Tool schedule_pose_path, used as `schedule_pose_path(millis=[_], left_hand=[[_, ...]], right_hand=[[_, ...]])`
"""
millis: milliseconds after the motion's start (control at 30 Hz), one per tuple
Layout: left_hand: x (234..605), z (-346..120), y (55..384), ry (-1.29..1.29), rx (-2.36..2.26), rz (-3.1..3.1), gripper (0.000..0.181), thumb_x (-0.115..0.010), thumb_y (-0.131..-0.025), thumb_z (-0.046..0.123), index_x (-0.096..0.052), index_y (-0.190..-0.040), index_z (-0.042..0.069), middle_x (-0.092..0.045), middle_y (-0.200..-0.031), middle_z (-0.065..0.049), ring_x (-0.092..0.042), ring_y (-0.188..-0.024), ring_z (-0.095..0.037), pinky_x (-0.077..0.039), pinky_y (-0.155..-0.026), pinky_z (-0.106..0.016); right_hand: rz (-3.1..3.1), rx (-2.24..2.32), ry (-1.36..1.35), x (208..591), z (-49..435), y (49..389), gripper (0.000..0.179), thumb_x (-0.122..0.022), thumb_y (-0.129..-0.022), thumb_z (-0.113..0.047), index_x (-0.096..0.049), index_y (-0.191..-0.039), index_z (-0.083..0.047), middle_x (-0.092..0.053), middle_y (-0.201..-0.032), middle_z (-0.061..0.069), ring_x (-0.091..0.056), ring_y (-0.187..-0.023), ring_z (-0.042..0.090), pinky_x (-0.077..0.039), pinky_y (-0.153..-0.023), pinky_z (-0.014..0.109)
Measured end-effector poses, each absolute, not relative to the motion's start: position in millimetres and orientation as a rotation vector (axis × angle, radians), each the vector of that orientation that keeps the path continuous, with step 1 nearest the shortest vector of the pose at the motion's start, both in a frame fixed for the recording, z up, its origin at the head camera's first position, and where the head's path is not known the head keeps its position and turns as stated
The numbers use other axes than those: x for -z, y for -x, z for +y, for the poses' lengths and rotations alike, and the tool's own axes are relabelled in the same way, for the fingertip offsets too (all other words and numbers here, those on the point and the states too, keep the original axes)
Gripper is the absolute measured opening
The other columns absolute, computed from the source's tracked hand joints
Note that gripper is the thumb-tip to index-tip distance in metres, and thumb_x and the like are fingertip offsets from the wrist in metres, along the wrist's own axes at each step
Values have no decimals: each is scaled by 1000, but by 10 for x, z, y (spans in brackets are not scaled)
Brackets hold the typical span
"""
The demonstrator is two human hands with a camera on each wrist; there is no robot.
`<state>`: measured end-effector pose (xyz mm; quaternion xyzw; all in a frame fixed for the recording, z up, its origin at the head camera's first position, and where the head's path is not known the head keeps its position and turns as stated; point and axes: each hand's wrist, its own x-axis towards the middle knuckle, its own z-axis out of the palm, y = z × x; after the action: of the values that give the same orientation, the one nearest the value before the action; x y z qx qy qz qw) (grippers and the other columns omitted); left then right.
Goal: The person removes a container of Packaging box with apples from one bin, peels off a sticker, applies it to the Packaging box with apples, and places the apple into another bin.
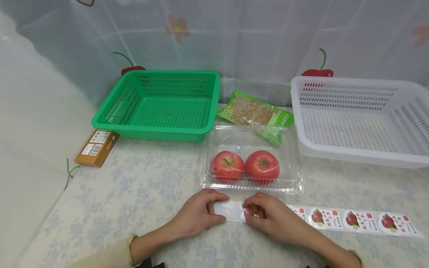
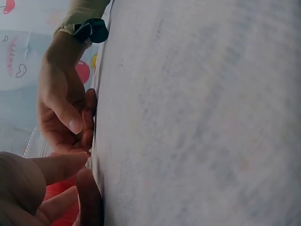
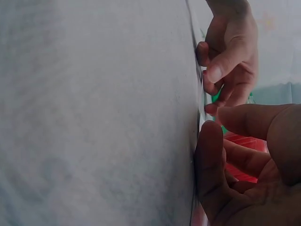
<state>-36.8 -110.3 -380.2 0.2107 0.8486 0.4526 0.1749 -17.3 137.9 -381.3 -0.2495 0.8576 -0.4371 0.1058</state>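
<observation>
A strip of white stickers (image 1: 352, 221), each printed with a red fruit and red characters, lies on the table; its left end is bare glossy backing (image 1: 229, 211). My left hand (image 1: 202, 210) holds that bare end, thumb at the near edge and index finger at the far edge. At the leftmost visible sticker (image 1: 247, 212), my right hand (image 1: 273, 217) curls thumb and fingers around the strip, hiding part of it. Both wrist views show the left hand (image 2: 33, 193) and right hand (image 3: 244, 174) low at the table. Just beyond them, two red apples (image 1: 228, 165) sit in a clear plastic box (image 1: 206, 178).
A green basket (image 1: 161, 130) stands at the back left beside a small brown box (image 1: 97, 149). At the back right is a white basket (image 1: 362, 154). Between the baskets, behind the clear box, lies a green and brown packet (image 1: 254, 109). A patterned cloth (image 1: 134, 197) covers the table.
</observation>
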Motion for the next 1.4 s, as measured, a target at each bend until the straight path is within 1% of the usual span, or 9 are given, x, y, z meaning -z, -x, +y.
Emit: schedule_pose_path(millis=[67,233,333,467,567,700,800,1133,1400], left_hand=[[3809,-1099,373,-623,-1250,2435,41,-83,-77,5,-71,-116,9,-58,-106,2,-51,-61,-3,-45,-67,-23],[3801,-1082,376,-676,-1214,2475,40,-82,-76,3,-72,-115,6,-56,-102,2,-49,-62,-2,-45,-67,-23],[3800,-1081,380,-695,-1194,2491,38,-81,-77,2,-72,-114,5,-56,-101,2,-48,-64,-1,-44,-66,-23],[3807,-1086,389,-702,-1164,2509,38,-80,-77,3,-73,-114,5,-56,-100,2,-48,-65,-1,-44,-65,-23],[3808,-1086,394,-698,-1166,2514,38,-80,-77,3,-73,-114,6,-56,-99,3,-47,-64,-1,-43,-65,-23],[3812,-1085,399,-697,-1174,2513,38,-81,-76,3,-73,-113,6,-56,-98,4,-47,-64,-2,-43,-64,-24],[3821,-1083,409,-685,-1164,2510,37,-81,-77,4,-73,-113,6,-56,-97,5,-47,-64,-2,-43,-64,-23],[3811,-1088,395,-691,-1140,2505,38,-83,-77,7,-73,-114,6,-56,-97,6,-45,-68,-4,-42,-65,-24],[3830,-1100,381,-672,-1123,2519,38,-81,-79,7,-73,-115,6,-55,-96,7,-45,-69,-3,-42,-67,-23]], right_hand=[[2518,1289,741,3806,1388,189,14,-73,-88,-11,-68,-100,-17,-52,-79,-12,-50,-72,5,-45,-62,22],[2494,1273,760,3785,1419,222,23,-70,-90,-12,-70,-114,-12,-51,-78,-13,-50,-71,4,-45,-62,22],[2498,1262,769,3792,1417,234,27,-69,-90,-11,-71,-117,-9,-50,-76,-14,-48,-69,3,-44,-60,22],[2492,1275,750,3804,1411,237,18,-70,-90,-9,-74,-107,-10,-51,-76,-14,-50,-67,2,-45,-59,22],[2463,1298,707,3801,1408,239,11,-70,-89,-6,-71,-98,-12,-53,-76,-11,-52,-59,3,-47,-58,23],[2412,1333,643,3795,1398,238,16,-68,-85,1,-63,-90,-14,-52,-72,-6,-51,-47,5,-48,-53,25],[2395,1354,625,3799,1401,232,20,-68,-84,4,-59,-87,-13,-51,-70,-5,-51,-44,6,-48,-52,25],[2320,1477,610,3836,1468,142,11,-69,-91,-5,-61,-95,-11,-54,-74,-3,-55,-50,9,-51,-51,28],[2383,1506,694,3814,1581,50,11,-68,-93,-7,-62,-98,-14,-57,-81,-7,-54,-55,5,-49,-47,25]])
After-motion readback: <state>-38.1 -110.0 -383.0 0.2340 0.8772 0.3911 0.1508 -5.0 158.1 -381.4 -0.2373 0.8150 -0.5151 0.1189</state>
